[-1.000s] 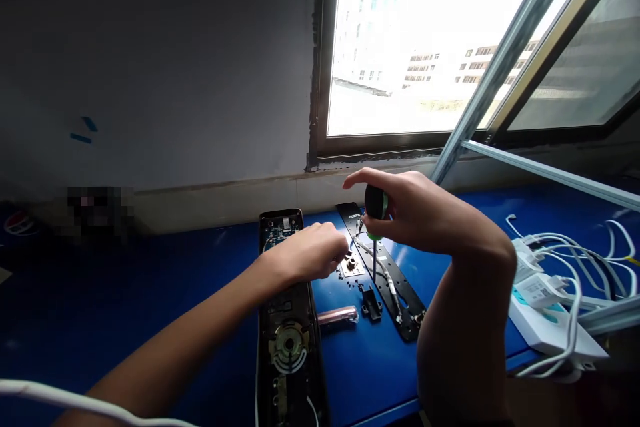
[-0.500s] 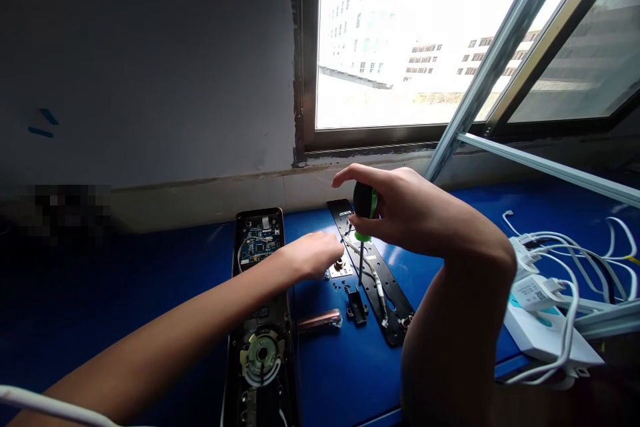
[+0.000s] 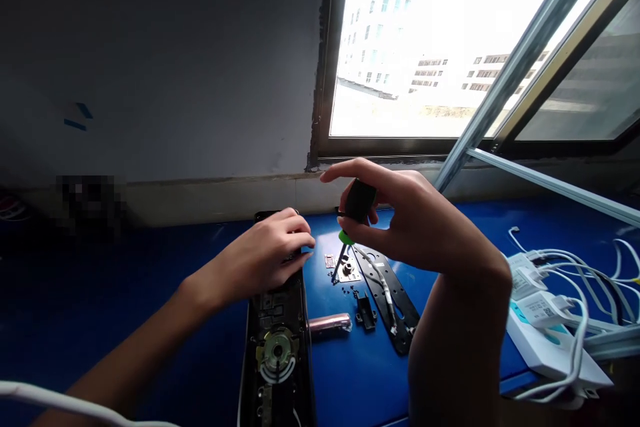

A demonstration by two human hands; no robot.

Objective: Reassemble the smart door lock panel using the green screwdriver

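My right hand (image 3: 395, 220) is shut on a screwdriver (image 3: 357, 203) with a black and green handle. The shaft tilts down-left, its tip just beside a small metal plate (image 3: 347, 271) and close to the blue table. My left hand (image 3: 260, 257) lies curled over the upper part of a dark electronic door lock panel (image 3: 276, 347), hiding its circuit board. Nothing shows in its fingers. To the right is a long black mounting plate (image 3: 387, 297) with a braided cable on it. Several tiny screws (image 3: 347, 291) lie nearby.
A copper-pink cylinder (image 3: 329, 326) and a small black bracket (image 3: 365, 311) lie on the blue table (image 3: 360, 373). A white power strip (image 3: 550, 353) with chargers and white cables sits at the right, below an open metal-framed window (image 3: 520, 60).
My left hand has moved left from the small plate onto the lock panel, covering the circuit board. The screwdriver now leans left, with its tip swung toward the plate's left side.
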